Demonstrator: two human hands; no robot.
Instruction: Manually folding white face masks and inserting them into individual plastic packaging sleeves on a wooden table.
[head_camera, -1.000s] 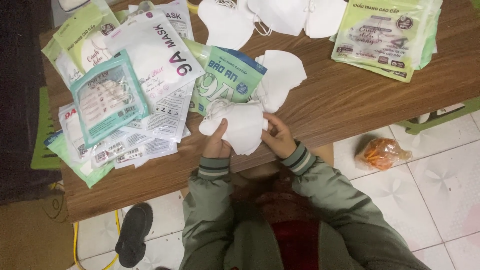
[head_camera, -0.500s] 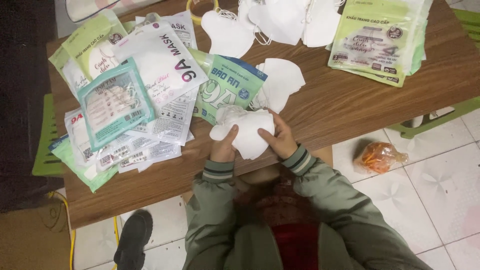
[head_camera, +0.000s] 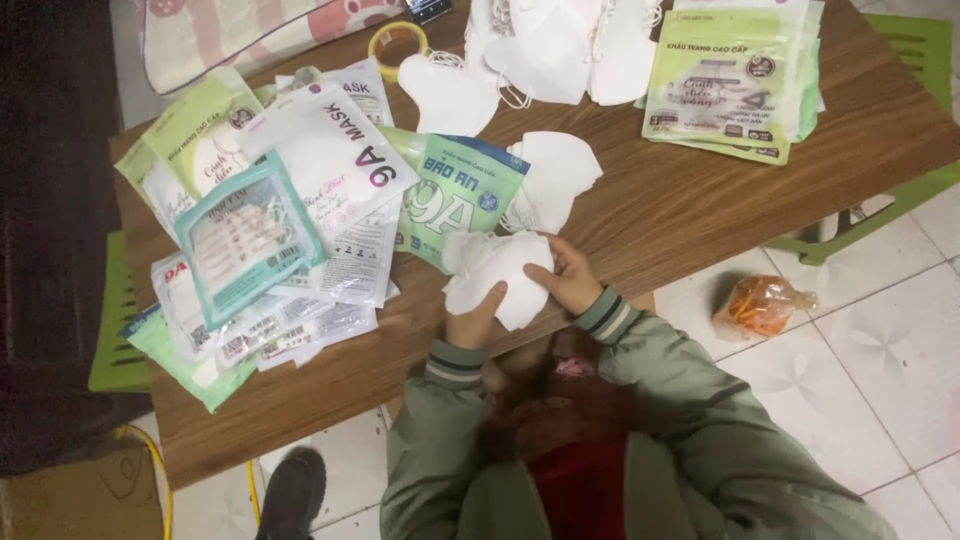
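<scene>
fingers of both hands, left hand and right hand, clamp white mask above near table edge.

White mask, brown wood-grain table, teal/white packet, green sleeves w/ striped cuffs.

A low wooden desk with a dark brown grain stands on a floor of pale, faintly patterned tiles. Green plastic stools flank it on either side. An orange bag lies on the tiles, and a yellow cable trails beside a dark wall at left.
</scene>
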